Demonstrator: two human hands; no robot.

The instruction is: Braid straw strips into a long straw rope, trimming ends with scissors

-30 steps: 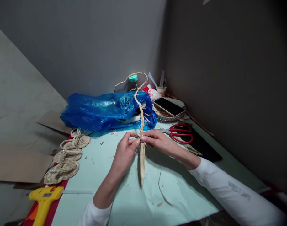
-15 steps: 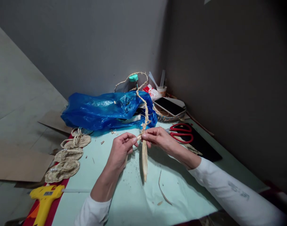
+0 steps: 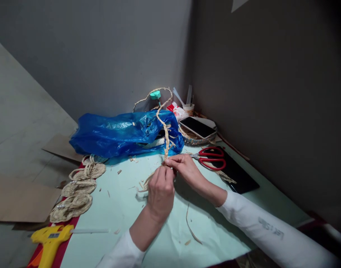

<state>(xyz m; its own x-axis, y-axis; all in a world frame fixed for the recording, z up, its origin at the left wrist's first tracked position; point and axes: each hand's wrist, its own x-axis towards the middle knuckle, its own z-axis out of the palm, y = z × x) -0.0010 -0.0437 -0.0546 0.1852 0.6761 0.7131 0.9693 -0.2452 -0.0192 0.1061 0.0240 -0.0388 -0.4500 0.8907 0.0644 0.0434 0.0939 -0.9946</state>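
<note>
A pale braid of dried plant fibre (image 3: 167, 138) runs from the back of the table down to my hands. Thumb and fingers of my right hand (image 3: 187, 170) pinch the braid near its lower end. Just below, my left hand (image 3: 161, 190) is closed, back of the hand up, at the unbraided strands. Loose fibre strands (image 3: 144, 185) stick out left of it. The grip of the left fingertips is hidden behind the hand. Red-handled scissors (image 3: 212, 158) lie to the right of my right hand.
A blue plastic bag (image 3: 117, 134) lies at the back. Several woven straw sandals (image 3: 71, 208) line the left edge, above a yellow glue gun (image 3: 51, 238). A phone (image 3: 198, 127) rests on a round basket (image 3: 196, 140). A black flat board (image 3: 240, 175) lies right.
My left hand has moved right and turned over, now covering the hanging strands below the braid. My right hand keeps its pinch. The whole view has shifted slightly.
</note>
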